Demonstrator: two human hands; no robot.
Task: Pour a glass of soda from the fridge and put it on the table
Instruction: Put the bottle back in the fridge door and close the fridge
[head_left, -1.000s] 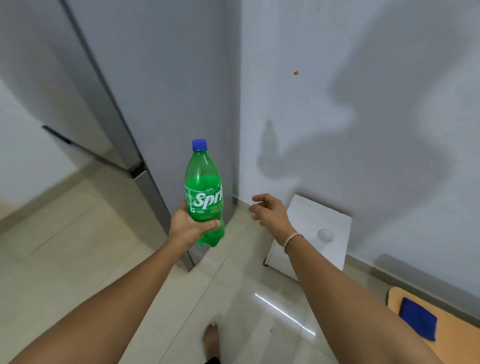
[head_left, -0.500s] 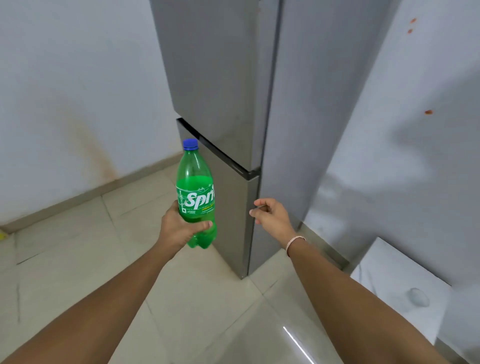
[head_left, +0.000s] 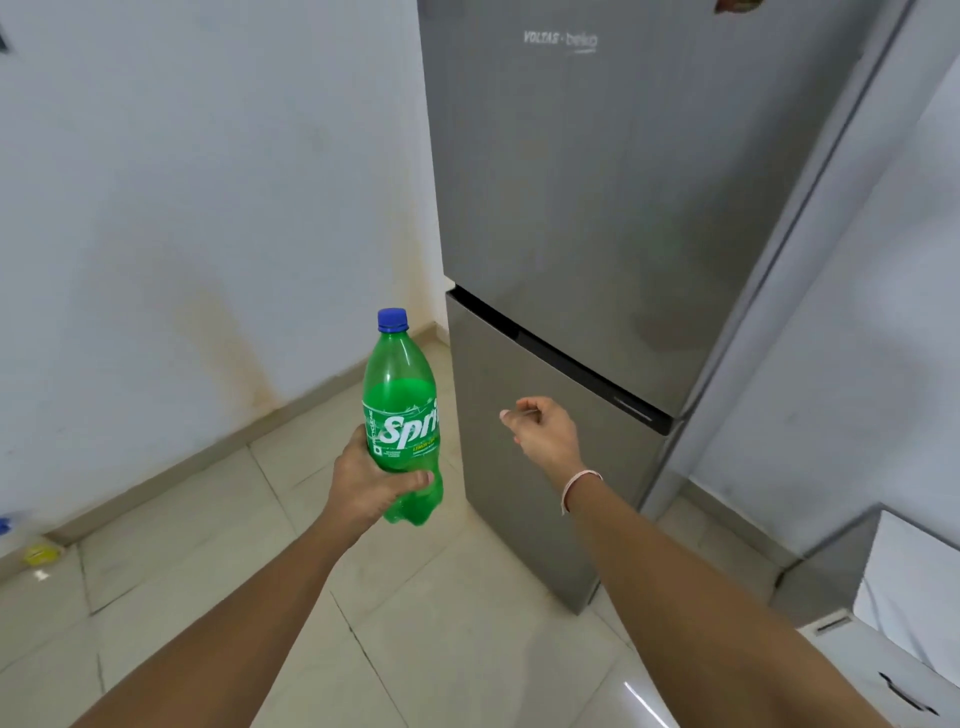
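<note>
My left hand grips the lower part of a green Sprite bottle with a blue cap, held upright and about two-thirds full. The grey two-door fridge stands straight ahead with both doors closed. My right hand hovers in front of the lower fridge door, fingers loosely curled and holding nothing, a thin band on its wrist. No glass or table is in view.
A white wall with a rusty stain runs along the left. A white box-like object sits on the tiled floor at the lower right. A small yellow item lies by the left baseboard.
My view has swung left, bringing the fridge front to the centre and the white box to the right edge. Both hands keep the same pose, the bottle still upright in my left.
</note>
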